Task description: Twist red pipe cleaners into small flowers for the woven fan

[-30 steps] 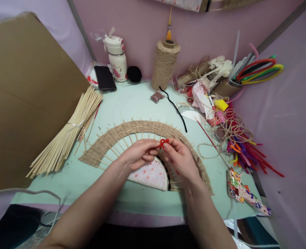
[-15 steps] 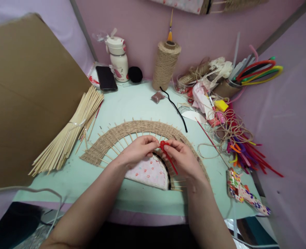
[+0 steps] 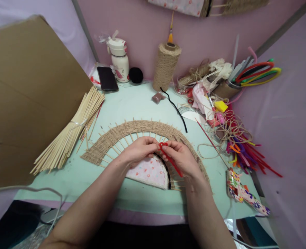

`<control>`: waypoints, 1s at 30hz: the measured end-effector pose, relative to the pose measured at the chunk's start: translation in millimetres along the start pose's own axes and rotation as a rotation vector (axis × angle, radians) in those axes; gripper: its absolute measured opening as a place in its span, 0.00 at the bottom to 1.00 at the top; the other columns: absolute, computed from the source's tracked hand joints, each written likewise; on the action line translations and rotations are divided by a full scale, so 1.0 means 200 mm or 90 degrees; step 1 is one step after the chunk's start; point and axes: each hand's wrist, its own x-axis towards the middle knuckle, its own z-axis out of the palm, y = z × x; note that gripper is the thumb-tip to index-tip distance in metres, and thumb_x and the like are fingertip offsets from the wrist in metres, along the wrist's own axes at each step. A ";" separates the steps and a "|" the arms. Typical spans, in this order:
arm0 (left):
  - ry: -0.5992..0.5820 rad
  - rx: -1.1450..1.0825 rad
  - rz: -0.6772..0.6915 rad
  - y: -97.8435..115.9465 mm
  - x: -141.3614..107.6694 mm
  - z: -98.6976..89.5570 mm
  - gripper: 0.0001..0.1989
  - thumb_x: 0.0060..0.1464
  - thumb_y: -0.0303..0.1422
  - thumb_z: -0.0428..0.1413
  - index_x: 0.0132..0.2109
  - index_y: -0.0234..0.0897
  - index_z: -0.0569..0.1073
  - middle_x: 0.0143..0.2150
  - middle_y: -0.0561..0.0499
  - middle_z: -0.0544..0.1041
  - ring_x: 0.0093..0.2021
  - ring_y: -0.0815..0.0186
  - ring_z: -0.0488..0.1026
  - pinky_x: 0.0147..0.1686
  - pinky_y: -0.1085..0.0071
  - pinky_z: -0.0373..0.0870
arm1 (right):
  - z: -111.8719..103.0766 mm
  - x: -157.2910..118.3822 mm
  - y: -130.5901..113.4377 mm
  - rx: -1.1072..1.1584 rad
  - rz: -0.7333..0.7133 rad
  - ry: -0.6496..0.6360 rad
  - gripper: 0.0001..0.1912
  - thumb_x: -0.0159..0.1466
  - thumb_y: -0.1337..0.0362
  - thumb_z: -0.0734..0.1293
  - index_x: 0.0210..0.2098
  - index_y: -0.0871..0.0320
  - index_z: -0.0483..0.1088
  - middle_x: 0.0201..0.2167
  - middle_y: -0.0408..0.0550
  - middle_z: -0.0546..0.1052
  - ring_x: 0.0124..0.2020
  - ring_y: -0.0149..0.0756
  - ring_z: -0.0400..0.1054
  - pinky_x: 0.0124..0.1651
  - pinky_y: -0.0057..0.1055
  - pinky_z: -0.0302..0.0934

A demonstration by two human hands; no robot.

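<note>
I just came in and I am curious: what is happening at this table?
A person is working with both bare hands on a red pipe cleaner. The left hand and right hand pinch its looped end together, above a half-round woven fan frame lying on the green table. A bundle of thin sticks lies to the left, a twine spool stands behind.

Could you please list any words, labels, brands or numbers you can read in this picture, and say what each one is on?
No text can be read anywhere.
White bottle: a red print, too small and blurred to read.
Patterned packet at the table's right edge: coloured marks only, no legible letters.
Phone: dark screen, nothing shown.
</note>
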 end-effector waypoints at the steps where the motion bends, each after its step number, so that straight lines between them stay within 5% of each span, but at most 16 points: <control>1: 0.009 0.012 0.020 0.00 0.00 0.00 0.06 0.44 0.32 0.58 0.28 0.34 0.70 0.22 0.57 0.66 0.19 0.77 0.58 0.20 0.77 0.51 | 0.00 0.00 0.00 0.013 -0.006 0.012 0.14 0.51 0.57 0.74 0.28 0.60 0.71 0.17 0.39 0.71 0.19 0.25 0.61 0.24 0.23 0.53; 5: 0.062 0.035 0.129 0.01 0.00 0.03 0.10 0.47 0.36 0.60 0.35 0.35 0.72 0.30 0.55 0.71 0.25 0.74 0.65 0.27 0.75 0.61 | 0.01 0.01 -0.01 0.082 -0.038 0.103 0.14 0.50 0.57 0.74 0.30 0.58 0.71 0.19 0.38 0.72 0.19 0.26 0.61 0.25 0.25 0.56; 12: 0.133 -0.017 0.144 -0.04 0.01 0.10 0.11 0.46 0.38 0.61 0.31 0.33 0.72 0.23 0.57 0.68 0.22 0.75 0.60 0.24 0.75 0.57 | 0.04 0.01 0.01 0.033 -0.125 0.143 0.11 0.53 0.57 0.72 0.31 0.57 0.72 0.26 0.40 0.75 0.25 0.28 0.64 0.30 0.26 0.59; 30: 0.105 0.148 0.172 0.00 0.00 0.05 0.02 0.43 0.26 0.54 0.25 0.34 0.71 0.25 0.54 0.71 0.29 0.69 0.67 0.34 0.73 0.63 | 0.04 -0.01 0.00 -0.053 -0.086 0.055 0.09 0.54 0.59 0.71 0.29 0.58 0.71 0.26 0.41 0.73 0.27 0.29 0.64 0.32 0.26 0.58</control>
